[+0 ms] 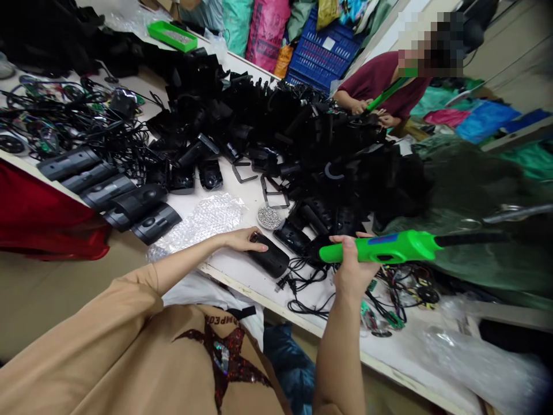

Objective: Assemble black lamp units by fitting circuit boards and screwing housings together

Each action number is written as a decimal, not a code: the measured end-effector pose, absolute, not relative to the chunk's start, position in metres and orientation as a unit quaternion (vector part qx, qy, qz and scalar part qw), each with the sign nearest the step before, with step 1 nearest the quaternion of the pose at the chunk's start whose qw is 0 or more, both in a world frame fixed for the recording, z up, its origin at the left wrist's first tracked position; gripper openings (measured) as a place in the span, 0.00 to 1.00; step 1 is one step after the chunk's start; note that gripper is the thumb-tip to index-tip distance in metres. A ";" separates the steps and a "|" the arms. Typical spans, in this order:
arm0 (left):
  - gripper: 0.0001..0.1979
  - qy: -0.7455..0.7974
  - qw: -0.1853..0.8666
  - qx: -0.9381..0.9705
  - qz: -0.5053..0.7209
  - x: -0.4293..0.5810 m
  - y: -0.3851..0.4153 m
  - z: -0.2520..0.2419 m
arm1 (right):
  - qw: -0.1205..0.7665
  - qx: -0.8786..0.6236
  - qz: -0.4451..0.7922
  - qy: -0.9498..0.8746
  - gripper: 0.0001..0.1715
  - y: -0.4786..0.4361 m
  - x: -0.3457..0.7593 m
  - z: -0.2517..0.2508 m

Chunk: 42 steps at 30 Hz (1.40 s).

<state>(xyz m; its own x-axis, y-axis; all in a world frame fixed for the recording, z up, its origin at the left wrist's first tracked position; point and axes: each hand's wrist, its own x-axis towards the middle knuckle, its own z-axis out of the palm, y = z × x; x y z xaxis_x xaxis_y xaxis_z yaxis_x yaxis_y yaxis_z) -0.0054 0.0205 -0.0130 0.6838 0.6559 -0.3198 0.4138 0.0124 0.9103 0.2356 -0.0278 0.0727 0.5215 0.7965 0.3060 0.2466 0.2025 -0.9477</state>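
Observation:
My left hand (244, 239) grips the left end of a black plastic housing (271, 256) that lies on the white table near its front edge. In my right hand (351, 262) is a bright green electric screwdriver (384, 246), held level, its black cord running off to the right. The driver's tip end points left, above the dark parts, and its bit is hard to make out. A round dish of small screws (268, 217) sits just behind the housing. A black cable with a plug (298, 282) lies to the right of the housing.
Bubble wrap (207, 222) and a row of black casings (129, 199) lie to the left. Black parts (276, 121) are heaped across the table. Wired circuit pieces (395, 300) lie at right. Opposite, a co-worker (389, 86) holds another green tool. A green tray (173, 37) stands far left.

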 end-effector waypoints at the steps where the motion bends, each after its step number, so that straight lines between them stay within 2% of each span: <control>1: 0.32 0.371 0.607 0.694 0.112 -0.006 0.023 -0.013 | 0.637 -0.591 0.219 -0.444 0.25 -0.028 0.235 0.073; 6: 0.35 0.293 0.642 0.696 0.135 -0.012 0.027 -0.008 | 0.633 -0.574 0.244 -0.459 0.28 -0.030 0.234 0.073; 14: 0.47 0.376 0.542 0.742 0.119 -0.010 0.002 -0.014 | 0.628 -0.576 0.244 -0.463 0.27 -0.024 0.239 0.070; 19: 0.43 0.313 0.452 0.814 0.187 -0.016 -0.028 -0.021 | 0.629 -0.568 0.261 -0.462 0.25 -0.035 0.238 0.078; 28: 0.39 0.270 0.390 0.843 0.255 -0.014 -0.048 -0.037 | 0.669 -0.493 0.330 -0.448 0.19 -0.067 0.223 0.088; 33: 0.40 0.284 0.419 0.828 0.242 -0.013 -0.048 -0.034 | 0.672 -0.488 0.342 -0.441 0.19 -0.076 0.222 0.092; 37: 0.44 0.378 0.493 0.759 0.195 -0.007 -0.053 -0.027 | 0.656 -0.468 0.375 -0.458 0.20 -0.080 0.220 0.094; 39: 0.42 0.434 0.512 0.719 0.180 -0.002 -0.057 -0.023 | 0.677 -0.442 0.358 -0.468 0.19 -0.080 0.214 0.092; 42: 0.38 0.477 0.517 0.684 0.192 0.004 -0.061 -0.019 | 0.713 -0.387 0.338 -0.476 0.25 -0.081 0.198 0.089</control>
<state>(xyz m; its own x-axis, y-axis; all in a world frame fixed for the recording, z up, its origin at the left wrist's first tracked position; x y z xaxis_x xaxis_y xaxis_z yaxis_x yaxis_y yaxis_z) 0.0044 -0.0609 -0.0194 0.4720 0.8511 -0.2299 0.4535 -0.0107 0.8912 0.1977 -0.0813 0.0889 0.3175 0.8516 0.4170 -0.1136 0.4708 -0.8749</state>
